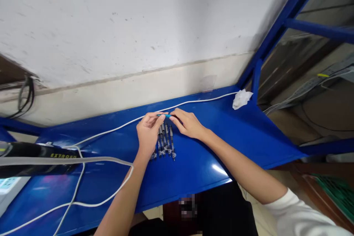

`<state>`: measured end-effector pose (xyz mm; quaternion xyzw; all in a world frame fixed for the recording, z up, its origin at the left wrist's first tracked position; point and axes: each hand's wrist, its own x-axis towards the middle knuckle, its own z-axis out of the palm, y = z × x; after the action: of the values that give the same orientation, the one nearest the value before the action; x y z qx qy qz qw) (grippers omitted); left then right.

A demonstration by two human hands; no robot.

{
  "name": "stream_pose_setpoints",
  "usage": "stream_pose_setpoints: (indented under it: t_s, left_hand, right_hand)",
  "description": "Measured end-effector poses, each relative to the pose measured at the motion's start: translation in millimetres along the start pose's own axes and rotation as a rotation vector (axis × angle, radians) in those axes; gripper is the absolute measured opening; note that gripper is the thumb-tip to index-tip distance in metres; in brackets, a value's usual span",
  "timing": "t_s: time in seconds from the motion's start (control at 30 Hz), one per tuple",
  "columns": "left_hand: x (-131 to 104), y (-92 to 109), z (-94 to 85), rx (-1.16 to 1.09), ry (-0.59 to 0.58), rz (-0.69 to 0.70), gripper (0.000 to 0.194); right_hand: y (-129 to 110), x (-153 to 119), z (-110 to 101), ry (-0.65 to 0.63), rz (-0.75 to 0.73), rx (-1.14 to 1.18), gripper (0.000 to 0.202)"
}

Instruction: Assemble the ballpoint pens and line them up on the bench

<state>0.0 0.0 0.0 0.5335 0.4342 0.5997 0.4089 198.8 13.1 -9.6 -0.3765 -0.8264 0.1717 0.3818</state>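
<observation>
Above the blue table, a slim blue pen [165,115] lies crosswise between my two hands. My left hand [150,127] pinches its left end with thumb and fingers. At the other end, my right hand [186,122] is closed on it with thumb and forefinger. Just below my hands, several pens with grey grips and dark barrels [172,138] lie side by side on the table, with clear crinkled wrap near their lower ends. My left hand and wrist hide part of that row.
A white cable [203,100] crosses the blue table [199,169] behind my hands, and more cable loops over my left forearm. A black cylinder [41,155] and a white power strip [13,190] stand left. Crumpled white tissue [242,99] lies at back right by the blue frame [257,77].
</observation>
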Motion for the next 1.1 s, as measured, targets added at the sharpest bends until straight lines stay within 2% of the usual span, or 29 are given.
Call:
stream_pose_setpoints:
  t_s: [0.27,0.57,0.67,0.73,0.9,1.1]
  left_hand:
    - [-4.2,-0.4,4.2,-0.069,-0.014,-0.01,0.026]
    - [-8.2,-4.8,8.6,-0.05,0.034,-0.055,0.029]
    - [-8.0,-2.7,9.0,-0.041,-0.014,-0.056,0.038]
    - [-8.4,-2.0,10.0,-0.064,-0.053,-0.06,0.034]
    - [-10.6,-5.1,12.3,-0.14,-0.037,-0.109,0.024]
    - [-11.9,-5.9,12.9,-0.164,-0.005,-0.136,0.025]
  right_hand:
    - [-0.4,-2.2,4.7,-0.006,-0.017,-0.062,0.03]
    - [-4.6,-5.3,3.2,0.01,0.02,-0.11,0.022]
    - [-6.4,-5.9,3.6,0.017,0.044,-0.123,0.021]
    - [-6.7,-6.0,3.2,0.013,0.065,-0.132,0.02]
    - [-10.0,-4.2,0.2,-0.013,0.022,-0.16,0.028]
    - [-14.7,-2.1,-1.0,-0.003,0.0,-0.211,0.039]
